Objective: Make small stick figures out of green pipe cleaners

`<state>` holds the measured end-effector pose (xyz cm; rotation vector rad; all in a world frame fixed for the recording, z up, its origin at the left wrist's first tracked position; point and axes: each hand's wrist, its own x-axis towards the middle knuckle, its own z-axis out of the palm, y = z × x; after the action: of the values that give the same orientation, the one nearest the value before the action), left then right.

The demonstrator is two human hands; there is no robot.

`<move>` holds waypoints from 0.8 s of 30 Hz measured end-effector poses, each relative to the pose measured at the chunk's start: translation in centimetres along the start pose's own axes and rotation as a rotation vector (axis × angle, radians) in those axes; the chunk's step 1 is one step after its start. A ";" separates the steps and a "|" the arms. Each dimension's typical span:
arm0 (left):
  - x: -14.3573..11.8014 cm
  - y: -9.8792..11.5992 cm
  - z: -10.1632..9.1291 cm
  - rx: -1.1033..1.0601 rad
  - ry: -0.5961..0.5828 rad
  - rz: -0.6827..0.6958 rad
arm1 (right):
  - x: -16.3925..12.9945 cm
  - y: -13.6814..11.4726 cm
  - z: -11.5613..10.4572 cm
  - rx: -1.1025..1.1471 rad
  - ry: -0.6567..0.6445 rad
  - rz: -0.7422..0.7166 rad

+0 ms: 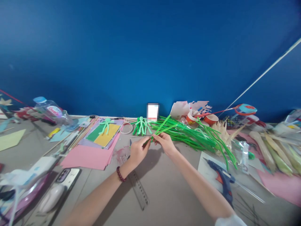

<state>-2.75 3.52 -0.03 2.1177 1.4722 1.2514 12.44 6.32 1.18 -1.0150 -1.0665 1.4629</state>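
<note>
Over the middle of the table, my left hand (138, 152) and my right hand (167, 144) meet with pinched fingertips. Both are closed on a green pipe cleaner (162, 125), whose lengths stick up to the right; the part between the fingers is mostly hidden. Just beyond my hands stand small light-green pipe cleaner figures (141, 125). A similar figure (106, 126) lies farther left on green and yellow sheets (110, 135). To the right of my hands spreads a bundle of loose green pipe cleaners (195, 142). A clear ruler (138, 190) lies below my left wrist.
At right is a blue glue gun (219, 175), with red paper cups (211, 119) and dried husks (270, 153) beyond. Pink paper (89, 157), a phone (72, 173), a white mouse (53, 197) and a plastic bottle (53, 110) occupy the left. A blue wall (150, 56) rises behind.
</note>
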 end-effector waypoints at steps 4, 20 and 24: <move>0.1 -0.2 0.0 0.040 0.042 0.069 | -0.1 -0.4 -0.2 -0.045 -0.084 0.023; 0.4 -0.6 -1.1 0.369 0.006 0.384 | -0.4 -0.5 0.4 -0.186 -0.007 -0.002; 0.4 0.6 -0.7 0.076 0.007 0.146 | -0.5 0.0 0.7 -0.216 0.025 -0.079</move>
<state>-2.94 3.40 0.93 2.3090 1.4111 1.2717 11.86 5.72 1.42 -1.1259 -1.2517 1.2883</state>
